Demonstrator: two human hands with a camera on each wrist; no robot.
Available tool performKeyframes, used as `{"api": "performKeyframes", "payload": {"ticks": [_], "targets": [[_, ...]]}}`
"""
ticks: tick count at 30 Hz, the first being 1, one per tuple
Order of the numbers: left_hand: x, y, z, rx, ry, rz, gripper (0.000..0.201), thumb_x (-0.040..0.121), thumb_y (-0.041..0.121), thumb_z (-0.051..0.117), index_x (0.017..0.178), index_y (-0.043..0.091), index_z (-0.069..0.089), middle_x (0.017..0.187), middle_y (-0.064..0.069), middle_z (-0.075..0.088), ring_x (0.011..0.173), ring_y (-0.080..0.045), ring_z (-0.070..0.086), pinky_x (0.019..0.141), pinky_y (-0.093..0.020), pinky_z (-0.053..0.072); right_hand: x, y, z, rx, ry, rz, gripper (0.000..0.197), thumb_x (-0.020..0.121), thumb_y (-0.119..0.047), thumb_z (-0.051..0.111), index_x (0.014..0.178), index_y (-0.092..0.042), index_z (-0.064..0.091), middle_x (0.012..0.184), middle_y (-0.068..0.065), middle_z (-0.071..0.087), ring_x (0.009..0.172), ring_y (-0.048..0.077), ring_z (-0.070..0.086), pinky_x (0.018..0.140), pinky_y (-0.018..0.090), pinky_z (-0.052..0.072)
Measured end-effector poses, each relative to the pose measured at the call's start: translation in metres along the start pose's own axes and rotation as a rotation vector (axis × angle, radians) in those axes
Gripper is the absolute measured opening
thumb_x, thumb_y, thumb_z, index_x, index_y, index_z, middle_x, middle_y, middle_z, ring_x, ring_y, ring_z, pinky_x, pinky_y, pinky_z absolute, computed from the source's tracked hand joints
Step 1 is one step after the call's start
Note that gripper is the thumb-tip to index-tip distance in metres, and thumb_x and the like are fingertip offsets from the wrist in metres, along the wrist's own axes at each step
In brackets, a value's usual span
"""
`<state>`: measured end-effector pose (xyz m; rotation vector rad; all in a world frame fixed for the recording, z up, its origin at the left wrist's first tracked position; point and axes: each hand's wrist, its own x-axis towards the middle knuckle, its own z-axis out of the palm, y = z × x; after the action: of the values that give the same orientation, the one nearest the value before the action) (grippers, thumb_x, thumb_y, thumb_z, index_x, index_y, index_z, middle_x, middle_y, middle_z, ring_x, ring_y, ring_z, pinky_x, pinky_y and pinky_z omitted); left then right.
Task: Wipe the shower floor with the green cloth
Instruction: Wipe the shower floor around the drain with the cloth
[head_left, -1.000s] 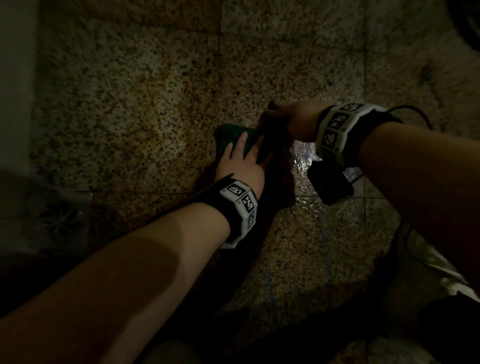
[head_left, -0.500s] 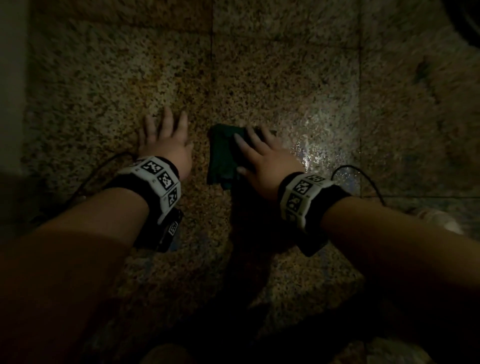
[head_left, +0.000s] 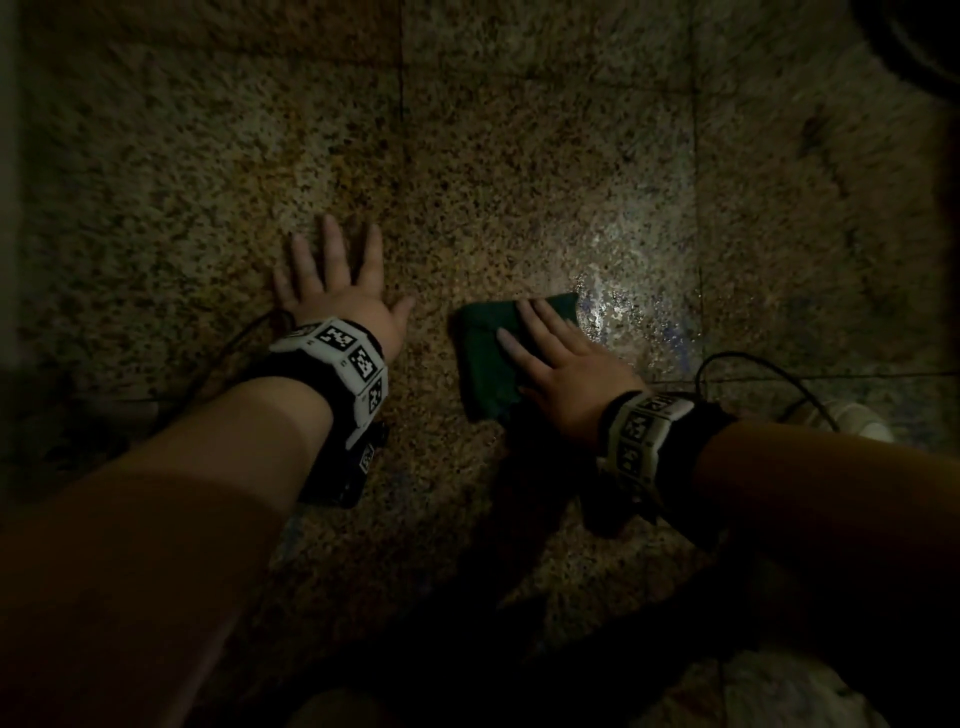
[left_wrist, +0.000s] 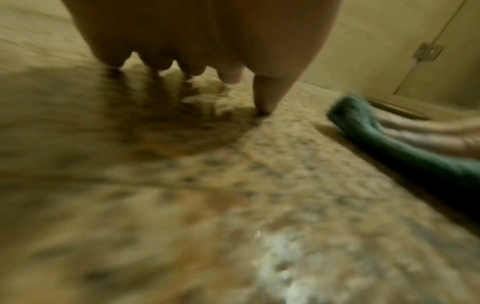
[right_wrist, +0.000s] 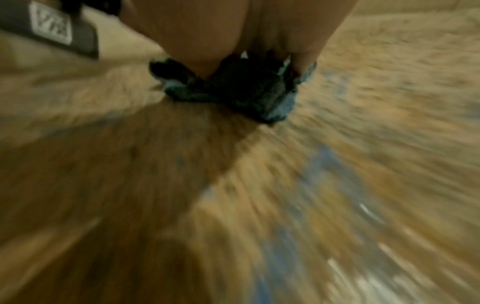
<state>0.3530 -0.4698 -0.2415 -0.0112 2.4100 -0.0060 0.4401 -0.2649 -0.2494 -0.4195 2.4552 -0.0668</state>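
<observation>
A folded green cloth (head_left: 488, 358) lies flat on the speckled stone shower floor (head_left: 519, 182). My right hand (head_left: 550, 353) presses on it with straight fingers laid across its top. In the left wrist view the green cloth (left_wrist: 405, 150) shows at the right with those fingers on it. The right wrist view shows the green cloth (right_wrist: 249, 90) bunched under my palm, with the picture blurred by motion. My left hand (head_left: 337, 280) lies flat on the bare floor left of the cloth, fingers spread, a gap apart from it.
A wet, shiny patch (head_left: 618, 306) of floor lies just right of the cloth. Tile joints cross the floor. A pale wall and door frame (left_wrist: 415, 61) stand beyond the cloth. A dark round object (head_left: 919, 36) sits at the top right corner.
One second ago both hands were together at the cloth. The left hand has since moved off to the bare floor on the left; the right hand settled flat on the cloth and slides with it.
</observation>
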Motion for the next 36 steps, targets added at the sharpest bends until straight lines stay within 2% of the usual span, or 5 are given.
{"api": "performKeyframes", "payload": {"ticks": [5,7,20,25,36], "targets": [[0.006,0.012,-0.005,0.034,-0.061,0.001,0.087,0.082,0.076,0.030,0.142,0.044,-0.025,0.150,-0.003,-0.035,0.138,-0.046,-0.019,0.110,-0.063,0.005,-0.006,0.007,-0.004,-0.071,-0.071,0.032,0.057,0.103,-0.039,0.021,0.152,-0.025,-0.005,0.157,0.009,-0.017,0.146,0.025,-0.012,0.117,0.036,0.011],[0.008,0.012,-0.007,0.053,-0.066,0.002,0.089,0.080,0.078,0.030,0.142,0.044,-0.024,0.151,-0.005,-0.033,0.138,-0.048,-0.016,0.110,-0.064,0.013,-0.006,0.003,-0.013,-0.070,-0.103,0.070,0.057,0.103,-0.038,0.020,0.149,-0.030,-0.014,0.155,0.003,-0.026,0.144,0.020,-0.020,0.118,0.034,0.009],[0.009,0.016,-0.018,0.045,-0.149,-0.012,0.090,0.082,0.074,0.038,0.142,0.044,-0.022,0.150,-0.006,-0.035,0.138,-0.049,-0.014,0.108,-0.064,0.020,0.032,0.006,-0.055,0.060,-0.228,0.250,0.074,0.100,-0.023,0.039,0.148,-0.033,-0.016,0.151,-0.002,-0.035,0.142,0.020,-0.025,0.115,0.048,0.022],[0.012,0.021,-0.015,0.021,-0.148,-0.048,0.091,0.082,0.072,0.041,0.141,0.047,-0.023,0.149,-0.004,-0.037,0.139,-0.047,-0.015,0.108,-0.063,0.016,0.029,0.011,-0.045,0.120,-0.159,0.199,0.071,0.097,-0.056,0.026,0.151,-0.027,-0.009,0.155,0.001,-0.028,0.143,0.021,-0.023,0.119,0.045,0.007],[0.004,0.039,-0.021,-0.048,-0.148,-0.155,0.093,0.084,0.063,0.050,0.147,0.040,-0.015,0.153,-0.004,-0.029,0.140,-0.044,-0.014,0.111,-0.062,0.011,-0.012,0.035,-0.004,-0.016,-0.041,-0.017,0.061,0.101,-0.037,0.032,0.152,-0.016,0.006,0.159,0.006,-0.003,0.146,0.031,-0.002,0.117,0.043,0.009]]}}
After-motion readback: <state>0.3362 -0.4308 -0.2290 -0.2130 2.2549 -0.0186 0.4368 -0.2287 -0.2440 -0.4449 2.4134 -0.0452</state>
